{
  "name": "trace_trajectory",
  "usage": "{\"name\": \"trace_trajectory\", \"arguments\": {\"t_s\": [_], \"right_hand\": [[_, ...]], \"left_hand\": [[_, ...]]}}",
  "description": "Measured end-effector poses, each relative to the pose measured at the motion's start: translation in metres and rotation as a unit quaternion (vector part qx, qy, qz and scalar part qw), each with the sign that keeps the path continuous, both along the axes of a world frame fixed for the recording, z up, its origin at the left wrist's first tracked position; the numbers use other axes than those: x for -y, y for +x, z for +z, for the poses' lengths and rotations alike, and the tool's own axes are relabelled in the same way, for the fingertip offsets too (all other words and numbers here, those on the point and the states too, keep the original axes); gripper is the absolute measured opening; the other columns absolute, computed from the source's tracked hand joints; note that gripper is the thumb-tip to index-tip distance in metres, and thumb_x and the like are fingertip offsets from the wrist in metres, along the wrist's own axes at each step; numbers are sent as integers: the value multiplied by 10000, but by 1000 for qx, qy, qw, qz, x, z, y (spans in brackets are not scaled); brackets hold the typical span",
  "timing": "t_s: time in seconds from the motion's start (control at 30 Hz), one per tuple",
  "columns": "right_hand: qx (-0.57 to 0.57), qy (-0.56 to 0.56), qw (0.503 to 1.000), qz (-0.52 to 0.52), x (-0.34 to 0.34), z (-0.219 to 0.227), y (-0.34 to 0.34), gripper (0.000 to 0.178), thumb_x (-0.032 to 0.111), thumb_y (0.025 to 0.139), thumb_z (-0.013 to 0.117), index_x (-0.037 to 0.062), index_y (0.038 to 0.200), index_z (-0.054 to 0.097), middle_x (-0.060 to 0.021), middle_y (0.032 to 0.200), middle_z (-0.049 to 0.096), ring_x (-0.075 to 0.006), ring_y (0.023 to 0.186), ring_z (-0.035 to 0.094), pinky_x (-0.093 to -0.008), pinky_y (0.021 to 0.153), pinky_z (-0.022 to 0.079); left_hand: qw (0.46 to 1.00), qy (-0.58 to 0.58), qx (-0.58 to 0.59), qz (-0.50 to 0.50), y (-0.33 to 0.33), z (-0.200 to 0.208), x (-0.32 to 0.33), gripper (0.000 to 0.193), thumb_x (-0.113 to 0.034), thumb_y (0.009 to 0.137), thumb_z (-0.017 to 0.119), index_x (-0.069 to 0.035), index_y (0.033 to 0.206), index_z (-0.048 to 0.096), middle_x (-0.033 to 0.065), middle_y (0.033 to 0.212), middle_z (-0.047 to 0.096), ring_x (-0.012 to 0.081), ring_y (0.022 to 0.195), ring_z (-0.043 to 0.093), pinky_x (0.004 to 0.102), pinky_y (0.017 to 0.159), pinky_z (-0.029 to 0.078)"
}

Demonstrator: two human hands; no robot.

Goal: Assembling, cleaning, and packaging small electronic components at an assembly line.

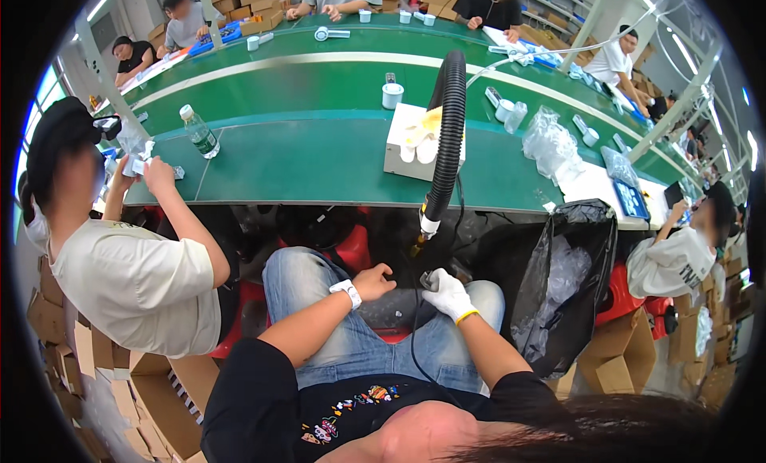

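Note:
Over my lap, my left hand (373, 282) is bare, with a white watch (346, 293) at the wrist. Its fingers are loosely bent and apart, and I see nothing in them. A white glove with a yellow cuff covers my right hand (452, 296), which is closed between my knees. Dark grey shows at its fingertips; whether that is a held thing or the glove's soiled tips I cannot tell. A thin black cable (414, 343) runs past this hand down my lap. Just above both hands hangs a ribbed black hose (452, 104) with a brass-coloured nozzle (418, 245).
Ahead stands a green conveyor table (311, 172) carrying a white box (408, 161) with gloves (421, 136), a water bottle (199, 132) and several white-and-grey devices (392, 94). A black bin bag (562, 303) stands at my right. Co-workers sit on both sides and opposite.

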State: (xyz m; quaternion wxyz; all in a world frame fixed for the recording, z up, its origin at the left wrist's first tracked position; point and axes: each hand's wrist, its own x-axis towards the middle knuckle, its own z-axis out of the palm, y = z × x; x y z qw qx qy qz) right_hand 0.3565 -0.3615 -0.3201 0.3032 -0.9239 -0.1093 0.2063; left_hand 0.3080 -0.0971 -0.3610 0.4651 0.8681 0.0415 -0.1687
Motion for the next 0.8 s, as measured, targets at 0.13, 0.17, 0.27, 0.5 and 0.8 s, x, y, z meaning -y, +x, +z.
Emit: {"name": "trace_trajectory", "arguments": {"t_s": [0.13, 0.17, 0.27, 0.5, 0.8], "right_hand": [[66, -31, 992, 103, -4, -10, 2, 463, 300, 790, 797, 60, 1142, 616, -151, 936, 723, -346, 930, 720, -439, 852, 557], [43, -14, 996, 72, -5, -10, 1, 464, 309, 793, 808, 59, 1134, 618, -146, 936, 722, -339, 919, 719, -437, 843, 558], [14, 6, 999, 39, -3, -15, 3, 470, 324, 795, 822, 58, 1127, 622, -138, 943, 723, -328, 904, 718, -431, 836, 560], [38, 46, 998, 26, -12, -26, 9, 459, 296, 803, 820, 58, 1155, 646, -133, 971, 723, -326, 920, 714, -427, 882, 562], [67, 36, 997, 25, -4, -16, 1, 500, 234, 797, 812, 68, 1239, 647, -117, 975, 731, -251, 887, 720, -374, 854, 574]], "left_hand": [[1000, 23, -9, -6, -2, -6, -11, 545, -392, 931, 734, -47, 1323, 580, 132, 973, 764, 290, 907, 746, 396, 813, 570], [1000, 20, -12, -5, -6, -7, -10, 554, -402, 933, 726, -48, 1331, 575, 138, 982, 766, 303, 916, 748, 403, 814, 571], [999, 47, -7, -19, 6, -3, -9, 575, -414, 938, 706, -49, 1358, 558, 152, 1005, 768, 321, 951, 747, 415, 835, 569], [998, 67, -23, 5, 9, -1, -15, 571, -405, 937, 700, -40, 1355, 564, 162, 1020, 765, 323, 981, 739, 423, 865, 562], [998, 57, -18, -8, 12, 4, -15, 496, -383, 939, 697, -46, 1297, 631, 147, 1027, 763, 317, 975, 736, 420, 869, 562]]}}
